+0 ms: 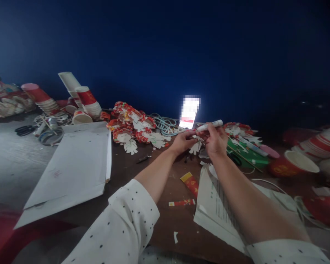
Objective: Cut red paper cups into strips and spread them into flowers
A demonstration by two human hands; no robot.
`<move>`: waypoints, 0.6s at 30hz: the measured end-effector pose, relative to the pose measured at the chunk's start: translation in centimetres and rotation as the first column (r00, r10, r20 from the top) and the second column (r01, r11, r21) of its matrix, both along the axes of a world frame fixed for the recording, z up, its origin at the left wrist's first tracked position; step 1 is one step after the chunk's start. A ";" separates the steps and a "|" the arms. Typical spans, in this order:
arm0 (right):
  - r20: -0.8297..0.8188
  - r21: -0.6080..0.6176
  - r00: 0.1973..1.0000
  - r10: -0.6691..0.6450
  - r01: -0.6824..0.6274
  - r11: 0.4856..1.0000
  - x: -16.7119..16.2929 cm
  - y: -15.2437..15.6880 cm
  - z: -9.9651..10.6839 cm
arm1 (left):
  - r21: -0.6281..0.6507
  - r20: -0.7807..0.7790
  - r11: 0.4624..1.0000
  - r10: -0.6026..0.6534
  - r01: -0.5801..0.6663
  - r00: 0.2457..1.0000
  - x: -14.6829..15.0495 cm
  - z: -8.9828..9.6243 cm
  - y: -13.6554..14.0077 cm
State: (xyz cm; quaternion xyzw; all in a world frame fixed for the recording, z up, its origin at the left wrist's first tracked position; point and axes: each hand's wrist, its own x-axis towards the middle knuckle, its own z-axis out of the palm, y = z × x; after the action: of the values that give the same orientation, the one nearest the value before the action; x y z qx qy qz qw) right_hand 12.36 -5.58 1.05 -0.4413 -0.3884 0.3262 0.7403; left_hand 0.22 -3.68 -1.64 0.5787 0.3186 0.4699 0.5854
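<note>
A white, smooth-looking cylindrical tube (203, 127), probably plastic, is held above the brown counter (126, 165), just in front of a brightly lit upright phone (188, 113). It looks light and stiff, perhaps a little slippery, and the middle of its barrel seems the best place to take hold. The right hand (216, 142) has its grip closed around that barrel, while the left hand (181, 143) has its fingers curled close by, and whether its grip holds anything I cannot tell. Just under the hands is a white fringed paper cutout (195, 147), likely flimsy, easily creased and safest taken by its edge. To the left, a heap of red-and-white paper cutouts (139, 125) crowds the space beside a coiled pale-blue cable (162, 124); to the right, a flat green sheet (260, 161) lies under loose clutter near a tipped red paper cup (282, 167). White printed sheets (209, 205) under the right forearm could snag a sleeve, and the phone leaves little room behind the tube.
</note>
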 end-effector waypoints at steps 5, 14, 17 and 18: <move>0.067 0.002 0.997 0.026 -0.026 1.000 0.2 0.1 -0.6 | 0.048 -0.044 0.999 -0.012 0.014 0.999 -0.1 0.3 -0.1; 0.111 0.035 0.988 -0.109 0.106 0.994 1.0 0.6 -1.2 | -0.025 -0.017 0.999 -0.024 0.023 1.000 0.3 -0.4 0.1; 0.123 0.059 0.983 -0.137 0.130 0.990 1.3 0.7 -1.3 | -0.066 0.011 0.998 -0.014 0.015 1.000 0.3 -0.3 0.1; 0.124 0.063 0.982 -0.143 0.136 0.989 1.3 0.7 -1.3 | -0.083 0.029 0.997 0.001 0.002 1.000 0.3 -0.2 0.1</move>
State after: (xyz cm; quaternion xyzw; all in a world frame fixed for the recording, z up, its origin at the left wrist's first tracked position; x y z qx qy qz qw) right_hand 13.69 -4.83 -0.27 -0.4673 -0.4120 0.2336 0.7465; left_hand 0.51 -3.56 -1.87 0.5471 0.3291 0.4646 0.6136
